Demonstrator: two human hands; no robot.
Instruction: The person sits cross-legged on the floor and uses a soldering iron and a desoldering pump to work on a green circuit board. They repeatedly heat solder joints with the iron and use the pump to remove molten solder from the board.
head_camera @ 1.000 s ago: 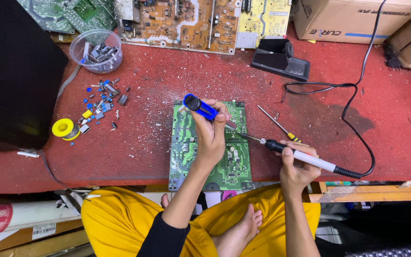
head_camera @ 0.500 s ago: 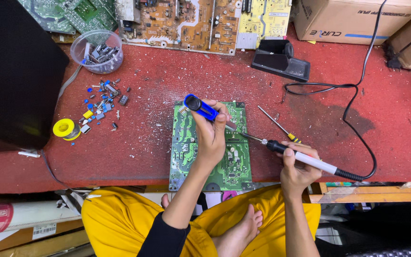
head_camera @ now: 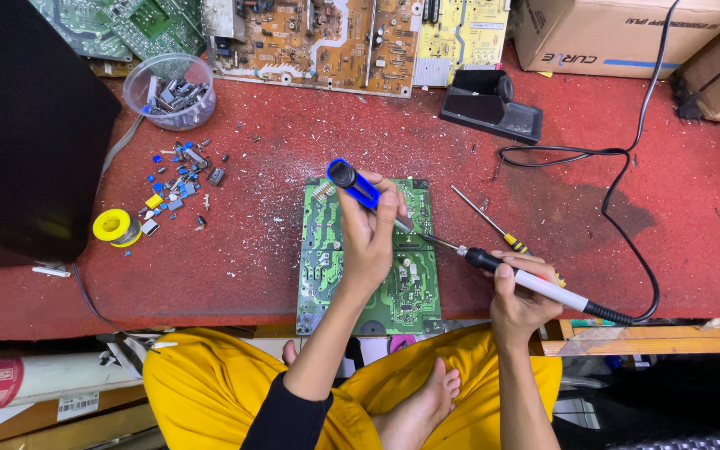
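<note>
Both my hands work over the green circuit board [head_camera: 366,287] on the red bench [head_camera: 277,150].

Far left, a clear plastic bowl [head_camera: 170,90] holds small grey parts; loose bits lie scattered just near it. My left hand [head_camera: 370,242] is curled round a blue pump tool [head_camera: 353,184], which slants from far left down to its tip on the board's middle. My right hand [head_camera: 520,293] is closed round the soldering iron [head_camera: 510,273], wrist at the near edge. The iron lies nearly level, its tip pointing left onto the board and its cord trailing right.
</note>
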